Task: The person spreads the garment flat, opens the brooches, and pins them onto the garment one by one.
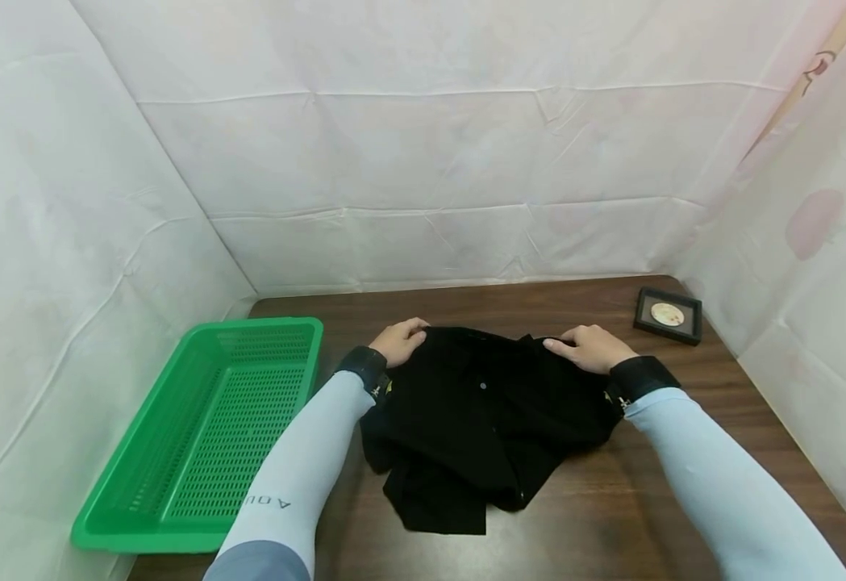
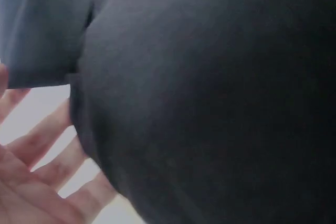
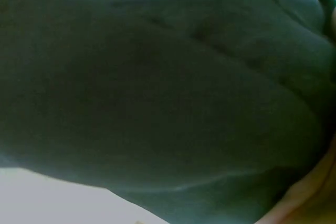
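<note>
A black button-up shirt (image 1: 491, 411) hangs loosely bunched over the table, with a small pale button on its front and its lower edge near the tabletop. At its upper left corner my left hand (image 1: 397, 343) pinches the cloth. My right hand (image 1: 593, 349) grips the opposite upper corner, thumb lying along the edge. Dark fabric fills most of the left wrist view, where the spread fingers (image 2: 47, 135) pass behind its border. In the right wrist view the shirt (image 3: 157, 93) covers nearly everything, and only a sliver of the hand (image 3: 310, 195) shows.
To the left stands a green perforated plastic basket (image 1: 314, 339) with nothing in it. A small dark square frame with a round pale disc (image 1: 667, 315) lies at the back right of the brown wooden table (image 1: 597, 516). White sheeting (image 1: 423, 153) walls the back and sides.
</note>
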A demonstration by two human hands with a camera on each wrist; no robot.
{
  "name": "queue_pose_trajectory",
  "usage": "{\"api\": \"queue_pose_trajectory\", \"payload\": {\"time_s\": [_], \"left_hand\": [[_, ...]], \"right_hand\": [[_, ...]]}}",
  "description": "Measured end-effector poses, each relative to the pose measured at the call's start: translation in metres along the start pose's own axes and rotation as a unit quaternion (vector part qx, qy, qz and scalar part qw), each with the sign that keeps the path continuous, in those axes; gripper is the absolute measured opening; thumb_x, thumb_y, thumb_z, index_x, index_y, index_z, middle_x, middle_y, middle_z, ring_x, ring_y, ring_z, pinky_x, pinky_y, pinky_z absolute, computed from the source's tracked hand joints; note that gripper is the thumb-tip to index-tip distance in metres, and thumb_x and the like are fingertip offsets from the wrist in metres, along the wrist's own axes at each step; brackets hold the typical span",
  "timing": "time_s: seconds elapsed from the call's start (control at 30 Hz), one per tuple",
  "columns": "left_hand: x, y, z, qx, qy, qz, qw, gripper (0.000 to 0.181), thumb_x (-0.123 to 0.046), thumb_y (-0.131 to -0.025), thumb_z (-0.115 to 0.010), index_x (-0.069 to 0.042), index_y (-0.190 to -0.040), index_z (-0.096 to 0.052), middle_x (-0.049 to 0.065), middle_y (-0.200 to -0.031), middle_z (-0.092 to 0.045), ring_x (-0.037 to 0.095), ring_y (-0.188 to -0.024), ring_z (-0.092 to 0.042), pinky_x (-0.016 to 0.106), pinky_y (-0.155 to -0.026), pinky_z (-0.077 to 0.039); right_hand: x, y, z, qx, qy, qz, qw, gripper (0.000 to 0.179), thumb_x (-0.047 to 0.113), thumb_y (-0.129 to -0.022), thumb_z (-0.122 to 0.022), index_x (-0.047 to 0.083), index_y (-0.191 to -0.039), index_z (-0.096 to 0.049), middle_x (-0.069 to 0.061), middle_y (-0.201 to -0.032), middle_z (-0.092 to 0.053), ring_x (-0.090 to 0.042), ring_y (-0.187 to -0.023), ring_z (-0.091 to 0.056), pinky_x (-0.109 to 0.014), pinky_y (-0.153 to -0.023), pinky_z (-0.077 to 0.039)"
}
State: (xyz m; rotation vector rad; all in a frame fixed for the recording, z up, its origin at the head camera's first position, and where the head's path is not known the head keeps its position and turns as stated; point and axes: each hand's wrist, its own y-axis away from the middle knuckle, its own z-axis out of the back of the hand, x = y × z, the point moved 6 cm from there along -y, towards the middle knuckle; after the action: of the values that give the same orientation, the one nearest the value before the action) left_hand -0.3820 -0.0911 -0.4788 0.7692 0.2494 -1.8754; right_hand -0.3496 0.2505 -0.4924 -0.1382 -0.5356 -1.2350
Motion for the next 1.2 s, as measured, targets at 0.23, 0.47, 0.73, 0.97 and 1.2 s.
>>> {"api": "queue_pose_trajectory", "payload": {"time_s": [0.23, 0.47, 0.73, 0.97, 1.2], "left_hand": [[0.026, 0.003, -0.010, 0.050, -0.051, 0.055, 0.9960, 0.043, -0.027, -0.106, -0.036, -0.004, -0.141, -0.045, 0.014, -0.141, -0.049, 0.029, -0.129, -0.046, 0.043, -0.105, -0.037], [0.051, 0.003, -0.010, 0.058, -0.114, 0.099, 0.9869, 0.036, -0.010, -0.099, -0.036, 0.002, -0.118, -0.064, 0.014, -0.121, -0.062, 0.029, -0.116, -0.056, 0.040, -0.097, -0.044], [0.057, 0.006, -0.013, 0.063, -0.106, 0.103, 0.9870, 0.038, -0.007, -0.089, -0.049, -0.013, -0.053, -0.040, -0.003, -0.052, -0.035, 0.013, -0.049, -0.034, 0.028, -0.052, -0.032], [0.054, 0.003, -0.001, 0.023, -0.079, 0.088, 0.9927, 0.035, -0.008, -0.099, -0.037, -0.008, -0.064, -0.041, -0.001, -0.059, -0.033, 0.013, -0.051, -0.029, 0.026, -0.053, -0.031], [0.040, -0.002, 0.006, 0.014, -0.050, 0.100, 0.9936, 0.034, -0.021, -0.103, -0.044, -0.004, -0.078, -0.057, 0.000, -0.063, -0.043, 0.013, -0.051, -0.037, 0.027, -0.054, -0.036]], "right_hand": [[-0.005, 0.001, -0.007, 0.003, 0.002, -0.002, 1.0000, 0.074, 0.059, -0.098, -0.038, -0.005, -0.129, -0.056, -0.026, -0.121, -0.060, -0.040, -0.106, -0.060, -0.056, -0.089, -0.045], [-0.014, 0.003, -0.011, 0.003, -0.006, -0.009, 0.9999, 0.071, 0.058, -0.096, -0.042, -0.003, -0.128, -0.057, -0.022, -0.117, -0.062, -0.034, -0.101, -0.061, -0.053, -0.087, -0.046], [-0.015, 0.002, -0.019, 0.009, -0.025, -0.001, 0.9996, 0.062, 0.047, -0.098, -0.050, -0.007, -0.128, -0.055, -0.026, -0.119, -0.061, -0.037, -0.103, -0.061, -0.053, -0.088, -0.047], [-0.008, -0.003, -0.020, 0.004, -0.037, -0.003, 0.9993, 0.061, 0.045, -0.098, -0.051, -0.007, -0.129, -0.054, -0.027, -0.121, -0.059, -0.038, -0.105, -0.060, -0.053, -0.088, -0.046], [-0.006, -0.018, -0.022, -0.026, -0.095, -0.018, 0.9950, 0.060, 0.055, -0.097, -0.046, 0.002, -0.120, -0.061, -0.019, -0.116, -0.061, -0.031, -0.100, -0.059, -0.049, -0.086, -0.046]]}}
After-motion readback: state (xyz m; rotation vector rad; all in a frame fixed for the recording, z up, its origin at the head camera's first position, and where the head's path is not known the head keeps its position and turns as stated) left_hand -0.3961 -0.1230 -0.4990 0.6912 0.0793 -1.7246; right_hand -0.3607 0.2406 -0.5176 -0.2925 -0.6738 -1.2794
